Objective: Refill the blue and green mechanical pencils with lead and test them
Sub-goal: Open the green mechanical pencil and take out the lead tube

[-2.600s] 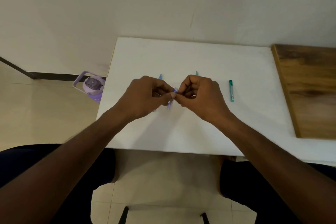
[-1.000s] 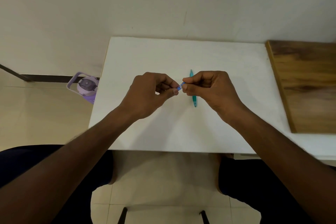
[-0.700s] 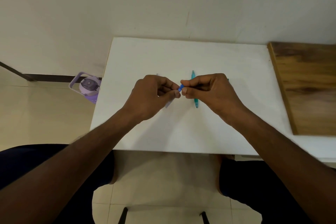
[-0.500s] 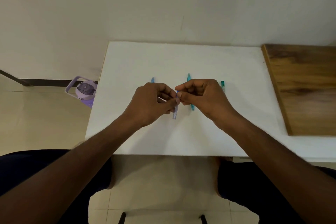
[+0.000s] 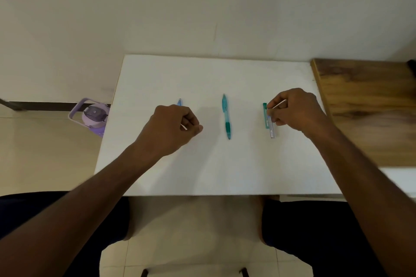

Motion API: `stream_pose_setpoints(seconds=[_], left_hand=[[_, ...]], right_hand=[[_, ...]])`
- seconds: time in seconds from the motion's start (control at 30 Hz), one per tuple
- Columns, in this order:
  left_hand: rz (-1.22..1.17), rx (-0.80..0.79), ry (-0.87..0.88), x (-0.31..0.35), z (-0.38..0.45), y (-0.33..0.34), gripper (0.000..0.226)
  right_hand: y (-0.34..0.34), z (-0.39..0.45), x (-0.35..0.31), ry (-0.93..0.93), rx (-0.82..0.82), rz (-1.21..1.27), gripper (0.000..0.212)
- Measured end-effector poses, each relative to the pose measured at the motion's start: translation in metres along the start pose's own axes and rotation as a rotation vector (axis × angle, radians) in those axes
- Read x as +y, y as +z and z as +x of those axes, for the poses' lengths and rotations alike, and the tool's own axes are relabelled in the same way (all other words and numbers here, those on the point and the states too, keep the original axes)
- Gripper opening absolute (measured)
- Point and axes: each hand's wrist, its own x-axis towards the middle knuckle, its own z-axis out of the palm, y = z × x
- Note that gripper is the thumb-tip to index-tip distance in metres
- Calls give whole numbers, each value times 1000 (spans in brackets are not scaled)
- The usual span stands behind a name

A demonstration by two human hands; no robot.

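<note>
The green mechanical pencil (image 5: 226,117) lies alone on the white table (image 5: 202,78), pointing away from me. My left hand (image 5: 173,129) sits to its left with fingers curled over the blue mechanical pencil (image 5: 179,102). Only that pencil's far tip shows beyond the knuckles. My right hand (image 5: 295,110) is at the right, pinching a clear lead tube (image 5: 272,131) that rests on the table. The tube touches the right side of a green lead case (image 5: 265,114) and lies parallel to it.
A wooden board (image 5: 369,108) adjoins the table's right side. A purple water bottle (image 5: 93,117) stands on the floor left of the table. The wall runs along the table's far edge. My legs are under the near edge.
My hands were together at the table's middle, working the clear lead tube. They have parted: the right carried the tube right to the green case, the left moved left onto the blue pencil.
</note>
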Motion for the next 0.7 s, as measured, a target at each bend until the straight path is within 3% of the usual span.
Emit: stream_pose_setpoints(seconds=[0.27, 0.33, 0.4, 0.5, 0.7], left_hand=[[18, -34, 11, 1, -5, 2, 14], [19, -29, 14, 2, -6, 1, 13], [46, -32, 19, 2, -5, -2, 11], [84, -1, 10, -4, 0, -15, 8], [-54, 73, -92, -13, 11, -29, 12]], right_hand=[[9, 7, 16, 36, 102, -304, 23], [15, 0, 8, -51, 187, -370, 28], [28, -8, -5, -217, 228, -266, 26], [57, -19, -32, -297, 113, -114, 27], [92, -17, -49, -230, -15, -222, 41]])
